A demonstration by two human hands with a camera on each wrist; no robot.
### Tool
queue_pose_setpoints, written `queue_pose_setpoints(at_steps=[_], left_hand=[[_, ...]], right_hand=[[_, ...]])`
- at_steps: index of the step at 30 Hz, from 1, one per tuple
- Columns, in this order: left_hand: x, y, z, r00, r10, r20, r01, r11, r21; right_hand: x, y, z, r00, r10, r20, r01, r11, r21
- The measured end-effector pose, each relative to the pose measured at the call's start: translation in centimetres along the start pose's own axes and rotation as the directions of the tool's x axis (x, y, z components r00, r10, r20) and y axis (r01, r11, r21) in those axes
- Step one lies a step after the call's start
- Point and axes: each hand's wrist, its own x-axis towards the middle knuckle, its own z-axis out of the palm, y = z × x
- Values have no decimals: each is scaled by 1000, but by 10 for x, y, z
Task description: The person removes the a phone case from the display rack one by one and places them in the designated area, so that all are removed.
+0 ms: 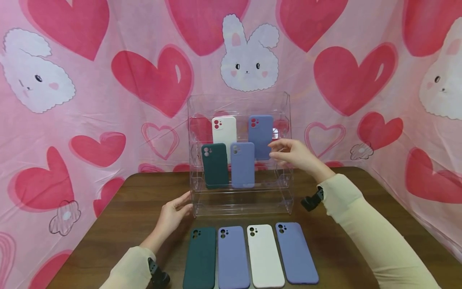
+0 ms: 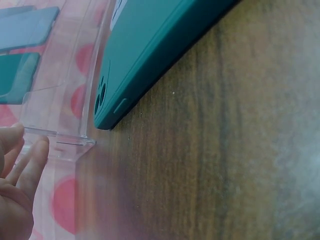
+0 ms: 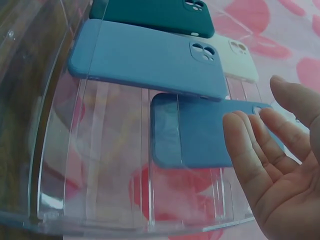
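A clear acrylic tiered rack (image 1: 242, 200) stands on the table. Its upper tier carries a white phone case (image 1: 224, 124) and a blue phone case (image 1: 260, 128). One tier lower lean a dark green phone case (image 1: 215, 166) and a lavender-blue phone case (image 1: 242, 166), partly covering the white one. My right hand (image 1: 294, 154) is at the right edge of the upper blue case, thumb and fingers apart; in the right wrist view its fingers (image 3: 240, 137) overlap that case. My left hand (image 1: 172, 214) has its fingertips at the rack's lower left side, fingers extended.
In front of the rack lie a green case (image 1: 200, 257), a lavender case (image 1: 233, 257), a white case (image 1: 266, 257) and another lavender case (image 1: 296, 253) in a row on the wooden table (image 1: 343, 241). A pink heart-and-bunny cloth (image 1: 144, 24) hangs behind.
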Motion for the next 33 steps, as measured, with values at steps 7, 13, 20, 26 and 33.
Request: queue_pose_setpoints(at_steps=[7, 13, 20, 26, 33], left_hand=[[0, 0, -1, 1000, 4, 0, -4, 1000, -6], [0, -1, -1, 1000, -11, 10, 11, 1000, -12], [0, -1, -1, 1000, -9, 7, 9, 1000, -10], [0, -1, 0, 1000, 4, 1, -4, 1000, -19], [1, -1, 1, 1000, 8, 11, -7, 999, -33]], right_hand=[[14, -7, 11, 1000, -11, 2, 11, 1000, 6], [25, -7, 19, 999, -29, 15, 29, 999, 39], [36, -7, 30, 1000, 7, 12, -8, 997, 72], [41, -5, 36, 999, 38, -9, -37, 995, 93], [44, -2, 42, 998, 59, -25, -55, 992, 113]])
